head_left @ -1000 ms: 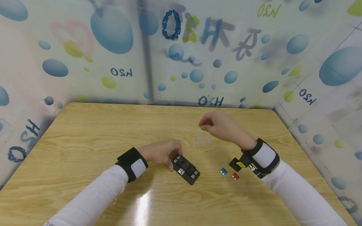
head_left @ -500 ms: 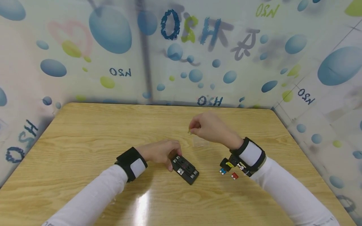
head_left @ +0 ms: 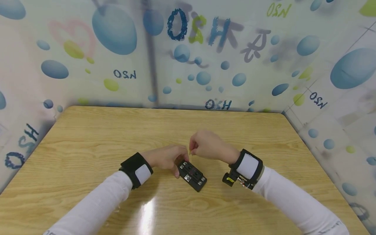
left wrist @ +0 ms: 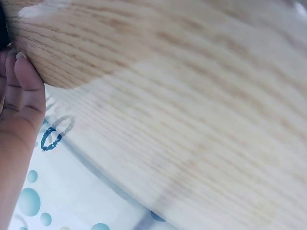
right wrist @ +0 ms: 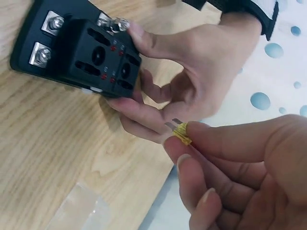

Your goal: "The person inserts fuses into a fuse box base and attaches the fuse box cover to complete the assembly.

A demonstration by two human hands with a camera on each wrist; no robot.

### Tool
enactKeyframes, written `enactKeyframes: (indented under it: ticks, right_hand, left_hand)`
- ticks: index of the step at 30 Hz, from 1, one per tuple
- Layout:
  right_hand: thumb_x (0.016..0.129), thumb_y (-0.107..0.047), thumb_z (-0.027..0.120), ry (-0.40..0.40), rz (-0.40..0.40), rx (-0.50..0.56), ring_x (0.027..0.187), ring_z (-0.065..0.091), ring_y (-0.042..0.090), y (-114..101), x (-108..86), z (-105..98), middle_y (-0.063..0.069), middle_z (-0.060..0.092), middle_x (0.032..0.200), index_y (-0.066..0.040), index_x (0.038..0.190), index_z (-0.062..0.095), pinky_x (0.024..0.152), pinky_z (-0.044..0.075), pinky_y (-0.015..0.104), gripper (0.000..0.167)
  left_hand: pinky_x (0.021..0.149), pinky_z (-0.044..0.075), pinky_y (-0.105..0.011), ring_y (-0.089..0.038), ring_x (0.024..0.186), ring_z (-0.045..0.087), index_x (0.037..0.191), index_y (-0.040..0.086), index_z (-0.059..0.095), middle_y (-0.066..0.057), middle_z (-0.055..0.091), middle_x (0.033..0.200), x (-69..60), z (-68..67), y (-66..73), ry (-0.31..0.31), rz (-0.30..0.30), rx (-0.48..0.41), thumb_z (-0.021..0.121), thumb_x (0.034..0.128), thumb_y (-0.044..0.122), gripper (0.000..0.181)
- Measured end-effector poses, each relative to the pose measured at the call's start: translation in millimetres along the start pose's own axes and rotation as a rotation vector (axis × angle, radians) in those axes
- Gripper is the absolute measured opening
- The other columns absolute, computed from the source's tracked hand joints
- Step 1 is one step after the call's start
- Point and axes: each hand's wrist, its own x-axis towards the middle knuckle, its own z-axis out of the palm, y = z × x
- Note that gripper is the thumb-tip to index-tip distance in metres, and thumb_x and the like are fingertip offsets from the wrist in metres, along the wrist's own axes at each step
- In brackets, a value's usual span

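Note:
My left hand [head_left: 168, 157] grips the far left end of a black fuse block [head_left: 192, 176], which lies slantwise on the table. In the right wrist view the block [right wrist: 76, 62] shows slots, small red marks and shiny screw terminals [right wrist: 43, 55], with the left thumb and fingers holding its end. A yellow blade fuse [right wrist: 182, 133] is pinched between the thumb and index finger of my right hand [head_left: 211, 145]. Its two metal prongs point away from the fingertips, apart from the block. The left wrist view shows only the left fingers [left wrist: 24, 100] at its edge.
The wooden table [head_left: 102, 130] runs back to a printed wall [head_left: 164, 65]. Clear plastic [right wrist: 79, 211] lies on it in the right wrist view. A wrist camera [head_left: 228, 179] juts from the right strap.
My right hand has moved left and nearer with the yellow blade fuse, towards the block. Its wrist now covers the blue and red fuses seen before. The left hand stays put.

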Motion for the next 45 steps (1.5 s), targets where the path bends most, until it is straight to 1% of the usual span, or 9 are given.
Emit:
enactKeyframes:
  ticks: [7, 11, 15, 23, 31, 35, 39, 42, 45]
  right_hand:
    - [0.081, -0.013, 0.074, -0.024, 0.008, -0.016, 0.073, 0.058, 0.012, -4, 1.8, 14, -0.001, 0.071, 0.083, -0.011, 0.082, 0.074, 0.063, 0.047, 0.024, 0.002]
    - [0.083, -0.014, 0.073, -0.021, 0.011, -0.020, 0.069, 0.056, 0.010, -5, 1.5, 22, -0.004, 0.070, 0.080, -0.014, 0.079, 0.075, 0.057, 0.044, 0.023, 0.004]
    - [0.081, -0.011, 0.073, -0.002, 0.009, -0.023, 0.066, 0.055, 0.010, -6, 1.0, 27, -0.004, 0.069, 0.077, -0.015, 0.076, 0.075, 0.055, 0.043, 0.022, 0.006]
    - [0.075, -0.002, 0.074, -0.019, -0.020, 0.057, 0.065, 0.054, 0.010, -3, 2.6, 32, -0.001, 0.068, 0.073, -0.009, 0.076, 0.073, 0.059, 0.042, 0.021, 0.007]
    - [0.078, -0.003, 0.077, -0.087, 0.133, 0.163, 0.065, 0.050, 0.013, 0, 6.6, 32, -0.004, 0.056, 0.068, -0.010, 0.066, 0.064, 0.056, 0.037, 0.021, 0.019]
    - [0.078, -0.005, 0.078, -0.105, 0.138, 0.184, 0.061, 0.047, 0.012, 1, 6.9, 32, -0.004, 0.053, 0.063, -0.010, 0.063, 0.063, 0.053, 0.034, 0.021, 0.021]
    - [0.078, -0.007, 0.078, -0.106, 0.118, 0.202, 0.055, 0.046, 0.009, 2, 7.2, 34, -0.006, 0.055, 0.058, -0.009, 0.061, 0.064, 0.050, 0.031, 0.019, 0.022]
    - [0.079, -0.008, 0.076, -0.109, 0.114, 0.185, 0.054, 0.047, 0.009, 2, 6.7, 35, -0.005, 0.057, 0.058, -0.009, 0.061, 0.064, 0.049, 0.031, 0.019, 0.021]
    - [0.082, -0.012, 0.075, -0.121, 0.106, 0.114, 0.056, 0.047, 0.010, 1, 5.9, 36, -0.005, 0.055, 0.061, -0.012, 0.063, 0.062, 0.051, 0.033, 0.021, 0.023]
  left_hand:
    - [0.092, 0.048, -0.031, -0.013, 0.098, 0.057, 0.110, 0.007, 0.062, -0.003, 0.065, 0.109, -0.4, -0.4, -0.8, 0.005, 0.018, 0.000, 0.090, 0.0617, 0.006, 0.056]
    - [0.094, 0.048, -0.031, -0.012, 0.100, 0.057, 0.110, 0.009, 0.063, -0.001, 0.065, 0.110, 1.2, -0.1, -0.5, 0.005, 0.029, -0.011, 0.090, 0.0602, 0.004, 0.057]
    - [0.094, 0.047, -0.030, -0.011, 0.099, 0.058, 0.109, 0.011, 0.063, 0.002, 0.066, 0.108, 3.5, -0.3, -0.8, -0.001, 0.045, -0.026, 0.090, 0.0591, 0.003, 0.057]
    - [0.097, 0.047, -0.031, -0.010, 0.102, 0.058, 0.109, 0.012, 0.063, 0.002, 0.065, 0.109, 3.2, -1.0, -1.4, -0.010, 0.050, -0.032, 0.090, 0.0588, 0.003, 0.057]
    - [0.094, 0.049, -0.030, -0.012, 0.099, 0.059, 0.109, 0.007, 0.063, -0.002, 0.067, 0.109, 3.7, -0.5, -3.4, 0.008, 0.055, -0.017, 0.090, 0.0587, 0.004, 0.058]
    - [0.093, 0.049, -0.029, -0.011, 0.098, 0.059, 0.109, 0.006, 0.063, -0.002, 0.067, 0.108, 3.8, 0.1, -4.4, 0.006, 0.054, -0.018, 0.091, 0.0587, 0.004, 0.057]
    - [0.094, 0.048, -0.030, -0.011, 0.099, 0.059, 0.108, 0.008, 0.062, -0.001, 0.067, 0.109, 3.4, 0.2, -3.8, 0.006, 0.025, -0.033, 0.090, 0.0587, 0.004, 0.057]
    - [0.095, 0.048, -0.032, -0.012, 0.101, 0.059, 0.108, 0.009, 0.061, -0.001, 0.066, 0.110, 3.3, 0.1, -3.0, 0.007, 0.006, -0.019, 0.091, 0.0593, 0.006, 0.057]
    - [0.095, 0.048, -0.032, -0.012, 0.101, 0.058, 0.108, 0.010, 0.061, -0.001, 0.065, 0.110, 2.7, -0.2, -2.7, 0.006, 0.004, -0.001, 0.091, 0.0594, 0.007, 0.057]
